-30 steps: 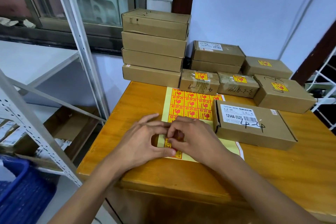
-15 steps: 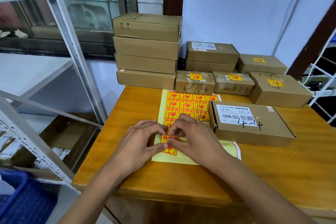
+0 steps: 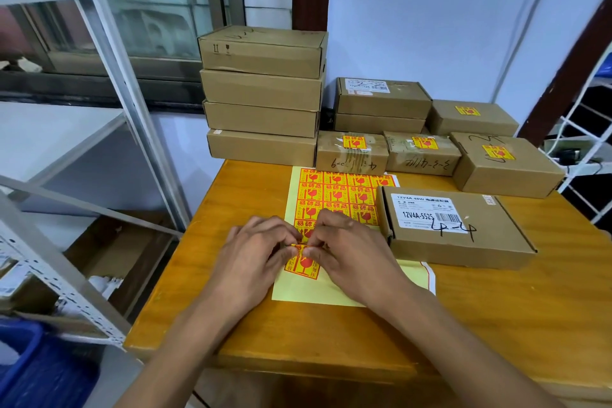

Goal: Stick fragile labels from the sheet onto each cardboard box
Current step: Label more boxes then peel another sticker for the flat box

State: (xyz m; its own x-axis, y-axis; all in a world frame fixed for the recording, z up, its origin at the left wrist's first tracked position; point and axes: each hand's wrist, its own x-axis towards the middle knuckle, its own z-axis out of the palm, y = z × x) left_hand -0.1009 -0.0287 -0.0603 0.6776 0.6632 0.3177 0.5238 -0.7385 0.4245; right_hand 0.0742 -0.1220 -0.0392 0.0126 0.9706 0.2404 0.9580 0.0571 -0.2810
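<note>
A yellow sheet (image 3: 331, 290) of red-and-yellow fragile labels lies on the wooden table (image 3: 496, 318). My left hand (image 3: 255, 255) and my right hand (image 3: 351, 252) meet over its lower part, and both pinch the top edge of one label (image 3: 304, 265), which curls up off the backing. A cardboard box (image 3: 463, 235) with a white barcode label and the marking "4-4" sits just right of my right hand, partly on the sheet. It carries no fragile label.
A stack of several plain boxes (image 3: 261, 93) stands at the back left. Behind the sheet, several boxes (image 3: 351, 152) carry fragile labels. A metal shelf frame (image 3: 109, 83) is at the left, a blue bin (image 3: 36, 371) below it, a white rack (image 3: 589, 142) at the right.
The label's top edge has lifted further off the backing between my fingertips. Both hands have stayed over the lower part of the sheet.
</note>
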